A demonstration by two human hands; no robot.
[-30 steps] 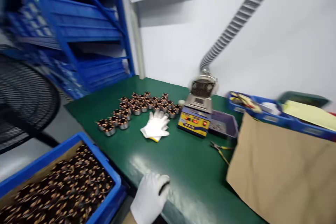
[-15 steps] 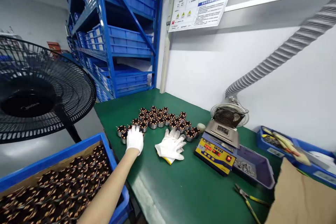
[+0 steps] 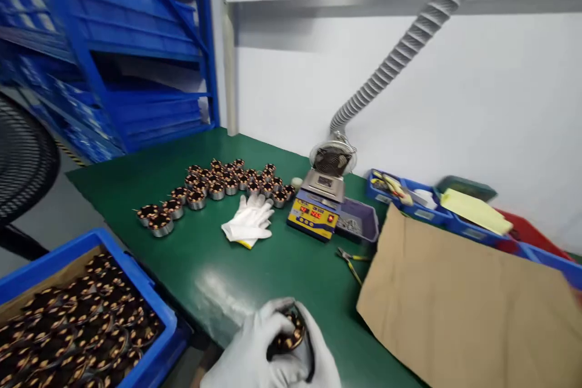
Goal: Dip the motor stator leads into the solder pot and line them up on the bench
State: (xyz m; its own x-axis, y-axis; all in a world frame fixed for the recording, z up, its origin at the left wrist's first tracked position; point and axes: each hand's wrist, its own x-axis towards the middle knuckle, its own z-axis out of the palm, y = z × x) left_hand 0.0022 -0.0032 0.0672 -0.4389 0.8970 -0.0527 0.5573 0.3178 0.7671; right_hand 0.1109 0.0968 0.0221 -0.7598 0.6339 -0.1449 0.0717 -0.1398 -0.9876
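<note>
Near the bottom of the head view, a motor stator (image 3: 293,334) with a black core and copper windings is held between my two white-gloved hands. My left hand (image 3: 250,348) curls its fingers and thumb around it from the left. My right hand (image 3: 322,345) closes on its right side, and the lower part of that hand is cut off by the picture's edge. Ahead of them on the green table (image 3: 291,273) stand several more stators (image 3: 217,189) in a loose cluster. A pair of white gloves (image 3: 249,220) lies flat between that cluster and my hands.
A blue crate (image 3: 157,315) full of stators stands at lower left. A yellow-fronted soldering unit (image 3: 313,217) sits under a grey exhaust hose (image 3: 400,54). Yellow-handled pliers (image 3: 350,259) lie beside a cardboard sheet (image 3: 459,297). A black fan (image 3: 27,157) stands left.
My left hand has left the stators at the table's far left and come back to the near edge with a stator. My right hand has come into view. The camera has turned right.
</note>
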